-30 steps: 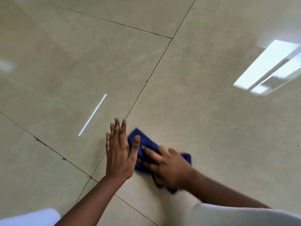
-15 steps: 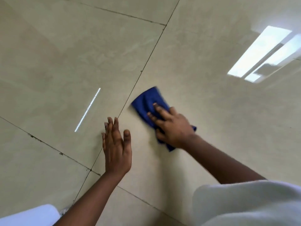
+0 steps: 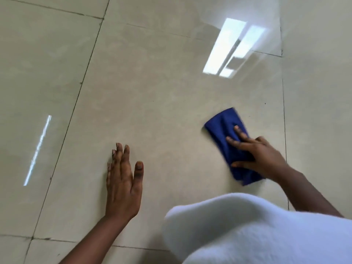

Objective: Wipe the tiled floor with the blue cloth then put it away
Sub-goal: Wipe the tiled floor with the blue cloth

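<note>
**Cloth off to the right, under my right hand**

Now, starting at the left: a thin bright streak of reflected light (image 3: 37,150) lies on the tiled floor (image 3: 152,82), and a grout line (image 3: 76,100) runs from near left up to the far middle. My left hand (image 3: 123,184) is spread flat on the tile, fingers together and pointing away, holding nothing; I judge it is just bracing me. Well apart to its right lies the blue cloth (image 3: 224,122), folded into a strip whose long axis runs from near right to far left. My right hand (image 3: 261,157) presses flat on its near half, fingers (image 3: 241,133) splayed along the fabric, so that hand does the wiping. My white sleeve (image 3: 266,229) covers the near right.
</note>
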